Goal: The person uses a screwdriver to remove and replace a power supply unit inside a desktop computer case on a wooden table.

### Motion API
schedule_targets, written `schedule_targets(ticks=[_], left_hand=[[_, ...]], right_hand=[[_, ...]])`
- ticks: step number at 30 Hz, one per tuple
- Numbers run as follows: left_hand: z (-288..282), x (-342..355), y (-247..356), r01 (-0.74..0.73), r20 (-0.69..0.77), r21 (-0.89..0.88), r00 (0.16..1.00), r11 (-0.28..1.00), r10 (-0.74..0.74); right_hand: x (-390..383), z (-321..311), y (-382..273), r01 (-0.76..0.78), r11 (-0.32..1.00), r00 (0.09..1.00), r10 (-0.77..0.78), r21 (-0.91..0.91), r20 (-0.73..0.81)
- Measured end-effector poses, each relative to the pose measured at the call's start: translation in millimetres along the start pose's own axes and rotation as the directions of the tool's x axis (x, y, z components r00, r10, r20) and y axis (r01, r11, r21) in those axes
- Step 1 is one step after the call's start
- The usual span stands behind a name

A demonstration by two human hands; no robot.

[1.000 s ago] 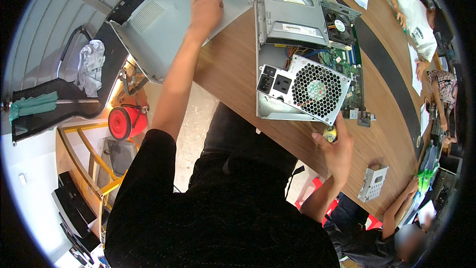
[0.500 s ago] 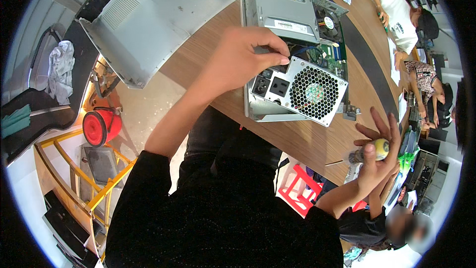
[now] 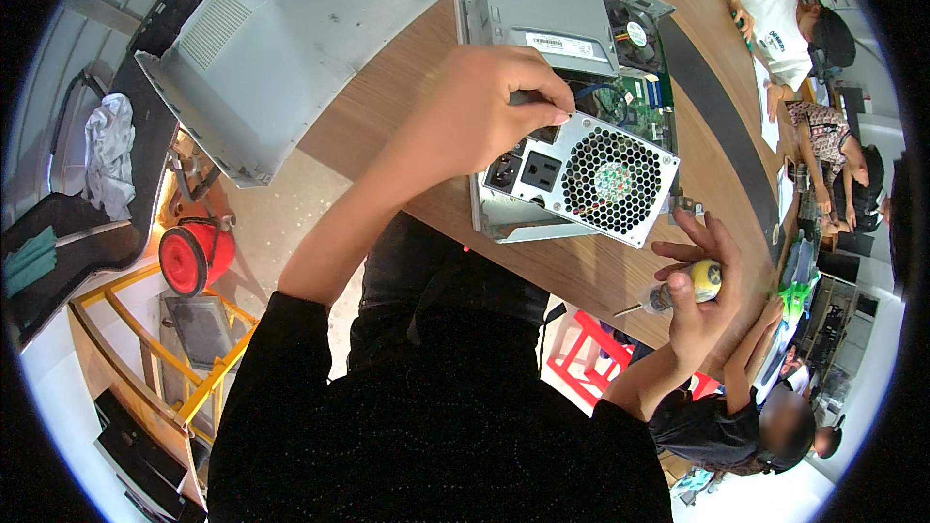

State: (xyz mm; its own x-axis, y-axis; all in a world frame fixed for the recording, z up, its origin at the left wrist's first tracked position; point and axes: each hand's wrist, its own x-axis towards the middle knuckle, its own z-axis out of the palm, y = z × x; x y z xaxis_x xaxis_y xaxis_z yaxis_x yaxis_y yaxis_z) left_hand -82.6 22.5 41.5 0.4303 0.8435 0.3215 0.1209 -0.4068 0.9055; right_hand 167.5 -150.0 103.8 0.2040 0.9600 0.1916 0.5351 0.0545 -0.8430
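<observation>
A computer power supply [image 3: 567,174] with a honeycomb fan grille and sockets sits tilted at the near end of an opened computer case [image 3: 489,208]. My left hand [image 3: 484,116] is closed in a pinch at its upper edge; the fingertips hide what lies right under them. In my right hand [image 3: 707,295], a screwdriver [image 3: 705,278] with a yellow-ended handle rests between thumb and palm. The other fingers are spread, and its shaft points left, away from the case. A drive [image 3: 542,5], a fan [image 3: 635,34] and a green circuit board [image 3: 659,97] show inside the case.
A grey metal case cover [image 3: 310,34] lies left of the computer on the wooden table [image 3: 363,121]. A small metal part [image 3: 686,205] is just right of the power supply. A red stool [image 3: 586,358] stands below the table edge. Co-workers [image 3: 770,5] sit along the right side.
My right hand has moved left and slightly up with the screwdriver, closer to the power supply. My left hand keeps its pinch at the edge. The view has shifted slightly.
</observation>
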Motion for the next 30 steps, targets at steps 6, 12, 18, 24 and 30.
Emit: schedule_targets(ticks=[6, 12, 18, 24, 30], left_hand=[[-5, 1, -2, -0.05, 0.03, 0.004, 0.998, 0.999, 0.05], [-8, 3, 2, -0.008, 0.036, 0.004, 0.999, 1.0, 0.008], [-13, 8, -4, -0.182, 0.117, 0.061, 0.978, 0.981, 0.174], [-14, 19, -4, -0.199, 0.213, 0.015, 0.958, 0.98, 0.191], [-15, 21, -3, -0.099, 0.255, -0.015, 0.962, 0.995, 0.1]], right_hand=[[1, 0, 11, 0.017, 1.0, 1.0, -0.017, 0.003, 0.026], [1, -5, 19, 0.02, 1.0, 0.999, -0.02, -0.015, 0.042], [8, 3, 24, -0.128, 0.991, 0.982, 0.121, 0.04, 0.142], [10, 11, 29, -0.161, 0.987, 0.976, 0.156, 0.025, 0.15], [11, 14, 29, -0.157, 0.987, 0.98, 0.153, 0.027, 0.127]])
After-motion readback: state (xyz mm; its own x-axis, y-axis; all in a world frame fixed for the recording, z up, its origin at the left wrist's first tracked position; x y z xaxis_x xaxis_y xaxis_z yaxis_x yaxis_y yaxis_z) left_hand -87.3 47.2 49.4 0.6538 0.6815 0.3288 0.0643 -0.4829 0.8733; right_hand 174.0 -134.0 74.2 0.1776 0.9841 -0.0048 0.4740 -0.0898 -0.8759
